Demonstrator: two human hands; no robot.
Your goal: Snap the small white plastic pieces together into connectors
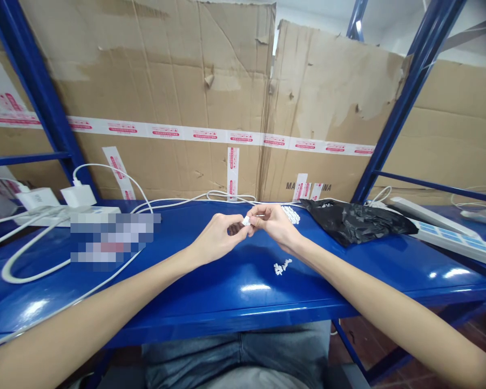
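Note:
Both hands meet over the middle of a blue metal table. Between the fingertips of my left hand is a small white piece, too small to name more exactly. My right hand pinches at the same piece from the other side, its fingers closed. Several small white pieces lie in neat rows just behind my right hand, which partly hides them. Nearer to me, a loose little pile of white bits rests on the table below my right wrist.
A crumpled black plastic bag lies right of the hands, beside a white power strip. To the left, chargers and white cables spread over the table. Cardboard sheets stand behind, between blue posts.

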